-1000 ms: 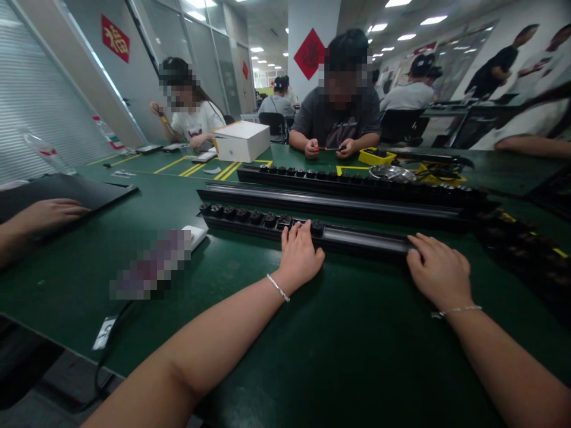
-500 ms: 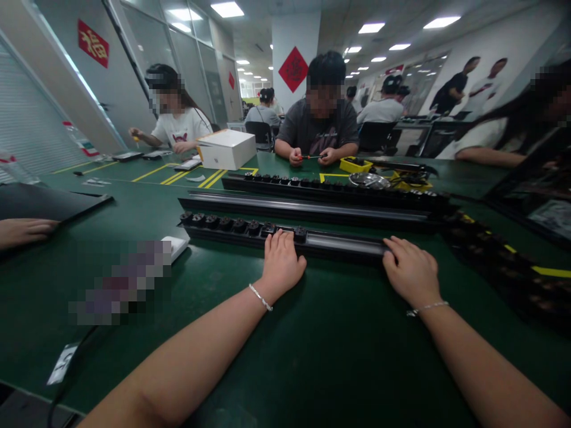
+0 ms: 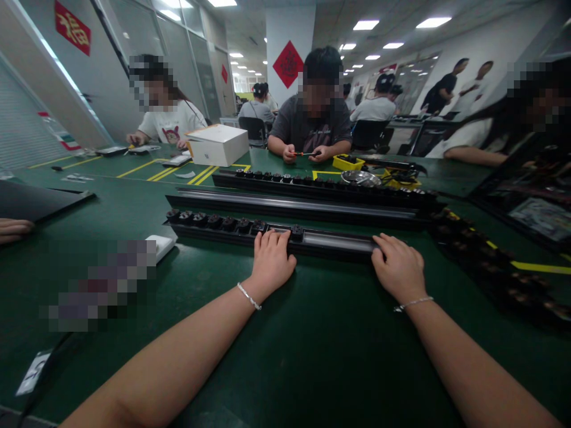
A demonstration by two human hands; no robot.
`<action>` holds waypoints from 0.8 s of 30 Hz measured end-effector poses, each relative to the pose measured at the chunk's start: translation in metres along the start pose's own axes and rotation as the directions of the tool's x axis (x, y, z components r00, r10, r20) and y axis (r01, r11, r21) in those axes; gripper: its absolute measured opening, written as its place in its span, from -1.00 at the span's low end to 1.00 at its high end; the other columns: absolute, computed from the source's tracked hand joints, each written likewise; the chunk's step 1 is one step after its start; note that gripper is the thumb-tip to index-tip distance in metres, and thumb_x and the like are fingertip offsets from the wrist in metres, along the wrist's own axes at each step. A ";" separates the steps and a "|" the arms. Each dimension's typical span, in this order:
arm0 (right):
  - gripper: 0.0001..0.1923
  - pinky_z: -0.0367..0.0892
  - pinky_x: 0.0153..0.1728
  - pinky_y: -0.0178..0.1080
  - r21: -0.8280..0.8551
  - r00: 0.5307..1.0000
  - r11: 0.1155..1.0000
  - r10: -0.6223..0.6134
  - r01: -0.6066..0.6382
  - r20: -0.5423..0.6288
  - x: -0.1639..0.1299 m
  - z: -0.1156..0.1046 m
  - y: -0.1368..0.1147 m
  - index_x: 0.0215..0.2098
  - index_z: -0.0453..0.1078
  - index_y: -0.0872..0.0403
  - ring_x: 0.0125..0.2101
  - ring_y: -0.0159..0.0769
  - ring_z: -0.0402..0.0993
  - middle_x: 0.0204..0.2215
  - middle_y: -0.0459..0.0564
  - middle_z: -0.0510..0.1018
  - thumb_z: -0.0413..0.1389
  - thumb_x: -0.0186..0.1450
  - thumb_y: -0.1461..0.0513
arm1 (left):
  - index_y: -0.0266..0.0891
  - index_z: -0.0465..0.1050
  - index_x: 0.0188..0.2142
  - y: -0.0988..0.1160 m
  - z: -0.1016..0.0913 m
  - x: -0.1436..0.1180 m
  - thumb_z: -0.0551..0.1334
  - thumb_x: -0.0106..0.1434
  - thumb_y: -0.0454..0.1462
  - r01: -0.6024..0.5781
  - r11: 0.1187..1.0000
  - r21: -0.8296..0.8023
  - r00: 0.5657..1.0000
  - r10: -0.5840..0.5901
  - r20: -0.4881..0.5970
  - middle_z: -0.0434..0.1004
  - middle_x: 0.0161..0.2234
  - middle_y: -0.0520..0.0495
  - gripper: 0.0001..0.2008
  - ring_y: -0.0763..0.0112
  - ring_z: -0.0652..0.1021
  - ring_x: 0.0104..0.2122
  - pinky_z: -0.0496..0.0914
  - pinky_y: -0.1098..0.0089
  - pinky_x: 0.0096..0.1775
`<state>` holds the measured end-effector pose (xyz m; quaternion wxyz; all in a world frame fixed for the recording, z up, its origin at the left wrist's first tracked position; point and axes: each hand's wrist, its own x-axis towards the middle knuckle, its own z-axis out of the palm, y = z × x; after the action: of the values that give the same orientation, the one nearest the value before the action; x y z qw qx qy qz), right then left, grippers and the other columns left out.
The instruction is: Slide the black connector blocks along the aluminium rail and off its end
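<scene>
A long black channel lies crosswise on the green table in front of me. Round black socket modules sit in a row in its left part. One separate module stands just right of my left fingers, past a short gap; the trough further right is bare. My left hand is hooked over the channel's near edge by that gap, its thumb out to the right. At the channel's right end, my right hand grips it with curled fingers. Some fingertips are hidden behind the rim.
Behind lie a bare black channel and another filled with modules. More modules are strung along the right. A white box, yellow bins and a metal dish stand farther back. Across the table a person holds a screwdriver.
The whole view has shifted slightly, so everything appears a little further left. Both my hands keep their places on the channel.
</scene>
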<state>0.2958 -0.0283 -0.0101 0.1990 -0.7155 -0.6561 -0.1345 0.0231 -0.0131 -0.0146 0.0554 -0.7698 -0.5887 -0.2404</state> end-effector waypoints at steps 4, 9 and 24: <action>-0.54 0.14 0.08 0.07 0.012 1.000 1.000 0.005 -0.004 -0.020 -0.001 0.001 0.000 0.02 0.39 0.13 0.08 -0.07 0.28 0.06 0.10 0.42 -0.19 0.31 0.15 | -0.21 0.24 0.14 0.000 0.000 0.000 0.13 0.14 -0.23 -0.003 1.000 0.000 1.000 0.003 -0.002 0.41 -0.02 -0.19 -0.46 0.10 0.28 0.12 0.01 0.02 0.21; -0.54 0.14 0.08 0.05 0.018 0.999 1.000 0.006 -0.005 -0.034 -0.001 0.002 0.000 0.01 0.39 0.12 0.08 -0.09 0.28 0.06 0.09 0.43 -0.18 0.31 0.16 | -0.19 0.25 0.14 0.001 0.000 0.000 0.13 0.13 -0.24 -0.006 1.000 0.002 1.000 0.006 -0.017 0.42 -0.04 -0.18 -0.46 0.10 0.29 0.11 0.00 0.02 0.21; -0.55 0.09 0.07 0.13 0.058 1.000 0.998 0.014 -0.014 0.013 -0.001 -0.002 -0.001 -0.02 0.38 0.10 0.08 -0.06 0.26 0.05 0.12 0.42 -0.21 0.31 0.14 | -0.29 0.25 0.10 0.003 -0.003 0.000 0.09 0.15 -0.29 -0.026 0.995 -0.095 0.999 0.029 0.033 0.40 0.06 -0.19 -0.52 0.18 0.25 0.18 -0.10 -0.02 0.25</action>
<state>0.2946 -0.0299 -0.0084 0.2168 -0.7147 -0.6559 -0.1095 0.0252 -0.0154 -0.0112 0.0122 -0.7836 -0.5668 -0.2541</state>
